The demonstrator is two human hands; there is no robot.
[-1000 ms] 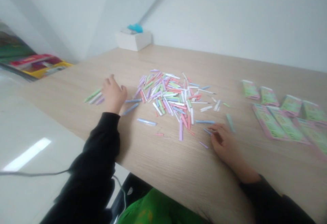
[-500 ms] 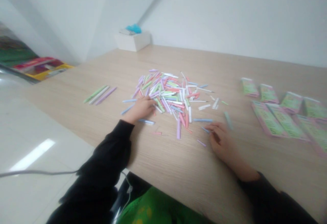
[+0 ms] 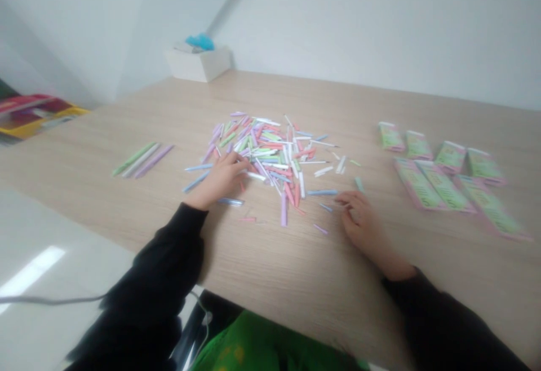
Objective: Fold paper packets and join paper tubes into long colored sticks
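A loose heap of slim pastel pen pieces (image 3: 270, 148), in purple, green, white, pink and blue, lies mid-table. My left hand (image 3: 222, 176) is at its near left edge, fingertips closed on a white pen piece (image 3: 256, 176) that sticks out to the right. Blue pen pieces (image 3: 196, 181) lie beside that wrist. My right hand (image 3: 361, 221) rests on the table right of the heap, its fingers loosely bent and apart, with nothing visible in them. Its fingertips are near a blue pen piece (image 3: 322, 193) and a short blue bit (image 3: 326, 207).
Three sticks, green, white and purple (image 3: 154, 161), lie side by side at left. Several pink-and-green packets (image 3: 422, 185) are laid out at right. A white box (image 3: 198, 65) with something blue on top stands at the back. The table's near edge runs in front of me.
The view has shifted, so the table contents appear farther left. A white piece now shows at my left fingertips. My right hand has drawn slightly away from the short blue bit.
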